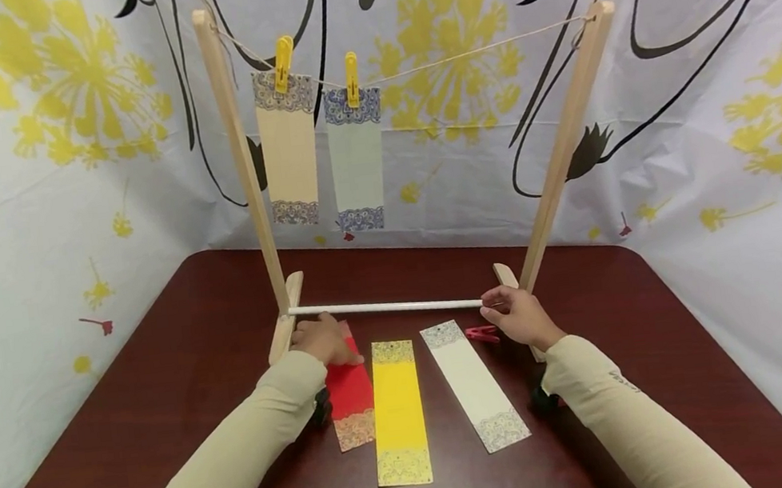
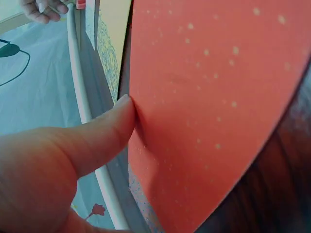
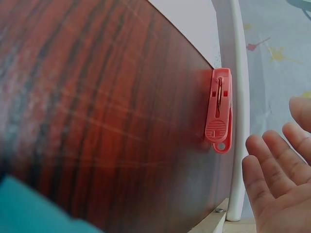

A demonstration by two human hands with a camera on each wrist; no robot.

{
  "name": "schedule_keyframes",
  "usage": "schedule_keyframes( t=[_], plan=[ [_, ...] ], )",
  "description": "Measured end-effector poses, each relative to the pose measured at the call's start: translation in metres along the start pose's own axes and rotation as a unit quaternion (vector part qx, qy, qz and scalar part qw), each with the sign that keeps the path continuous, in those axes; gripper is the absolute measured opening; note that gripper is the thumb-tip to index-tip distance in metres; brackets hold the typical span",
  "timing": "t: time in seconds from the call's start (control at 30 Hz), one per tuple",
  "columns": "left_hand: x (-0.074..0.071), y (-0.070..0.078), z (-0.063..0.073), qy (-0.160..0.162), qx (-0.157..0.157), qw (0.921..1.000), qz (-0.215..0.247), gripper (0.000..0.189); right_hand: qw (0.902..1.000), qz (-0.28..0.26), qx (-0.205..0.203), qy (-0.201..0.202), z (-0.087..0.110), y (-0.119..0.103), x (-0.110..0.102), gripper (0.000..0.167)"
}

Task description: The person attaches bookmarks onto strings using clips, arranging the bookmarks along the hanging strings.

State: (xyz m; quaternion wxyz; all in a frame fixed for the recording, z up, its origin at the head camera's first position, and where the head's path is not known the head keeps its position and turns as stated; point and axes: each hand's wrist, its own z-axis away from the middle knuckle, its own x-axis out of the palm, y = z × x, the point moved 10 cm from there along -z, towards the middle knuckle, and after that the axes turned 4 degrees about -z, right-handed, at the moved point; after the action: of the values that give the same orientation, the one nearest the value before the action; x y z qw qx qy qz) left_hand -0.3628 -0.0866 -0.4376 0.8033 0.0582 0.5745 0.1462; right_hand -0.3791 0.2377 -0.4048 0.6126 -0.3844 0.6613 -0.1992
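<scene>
On the dark wooden surface (image 1: 162, 399), just in front of the rack's white crossbar (image 1: 384, 307), the red card (image 1: 349, 398) lay flat with its upper end under the left hand (image 1: 322, 340); we saw the thumb (image 2: 104, 128) pressed against its edge, lifting it slightly. The right hand (image 1: 522, 316) hovered with fingers (image 3: 272, 165) spread and holding nothing, just beside the red clothespin (image 3: 219, 116). We judged that the thin card could buckle or crease if the thumb pushed harder, or slide onto the yellow card (image 1: 398, 412) touching its right edge. The white card (image 1: 475, 383) lay between yellow card and clothespin, leaving little room there. The wooden rack (image 1: 246, 180) bounded the work at the back; its string (image 1: 470, 52), beyond two hanging cards (image 1: 322, 147), was free toward the right post. The near surface lay open.
</scene>
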Motion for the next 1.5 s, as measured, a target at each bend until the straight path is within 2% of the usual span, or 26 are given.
schedule_keyframes(
  t=[0.13,0.2,0.37,0.6,0.8,1.0,1.07,1.27,1.5],
  plan=[
    [-0.0016,0.0022,0.0032,-0.007,0.022,0.9997,0.008,0.106,1.0000,-0.001,0.004,-0.002,-0.0001,-0.0023,0.0000,0.029],
    [-0.0014,0.0027,0.0030,-0.010,0.027,0.9996,-0.003,0.106,1.0000,-0.002,0.008,-0.002,0.0000,-0.0024,-0.0003,0.029],
    [-0.0001,0.0019,0.0015,-0.011,0.016,0.9990,-0.040,0.112,0.9999,0.001,0.013,-0.001,-0.0001,-0.0033,-0.0020,0.028],
    [0.0003,0.0025,-0.0005,-0.018,0.025,0.9995,0.003,0.111,0.9999,0.007,0.009,-0.004,-0.0014,-0.0026,-0.0011,0.027],
    [0.0017,-0.0015,-0.0032,-0.025,0.022,0.9993,0.018,0.114,0.9999,0.008,0.007,-0.011,-0.0025,0.0012,0.0014,0.025],
    [0.0038,0.0008,-0.0058,-0.031,0.029,0.9991,-0.003,0.110,0.9999,0.011,0.006,-0.008,-0.0026,-0.0001,0.0005,0.024],
    [0.0045,0.0024,-0.0054,-0.030,0.032,0.9990,-0.012,0.109,0.9999,0.012,0.006,-0.008,-0.0020,-0.0008,0.0003,0.024],
    [0.0015,0.0026,-0.0021,-0.008,0.015,0.9998,0.011,0.098,0.9998,0.018,0.002,-0.005,-0.0010,-0.0039,-0.0020,0.024],
    [-0.0001,0.0010,-0.0045,-0.004,0.009,0.9998,-0.019,0.101,0.9999,0.012,0.004,-0.005,-0.0016,-0.0039,-0.0029,0.023]
  ],
)
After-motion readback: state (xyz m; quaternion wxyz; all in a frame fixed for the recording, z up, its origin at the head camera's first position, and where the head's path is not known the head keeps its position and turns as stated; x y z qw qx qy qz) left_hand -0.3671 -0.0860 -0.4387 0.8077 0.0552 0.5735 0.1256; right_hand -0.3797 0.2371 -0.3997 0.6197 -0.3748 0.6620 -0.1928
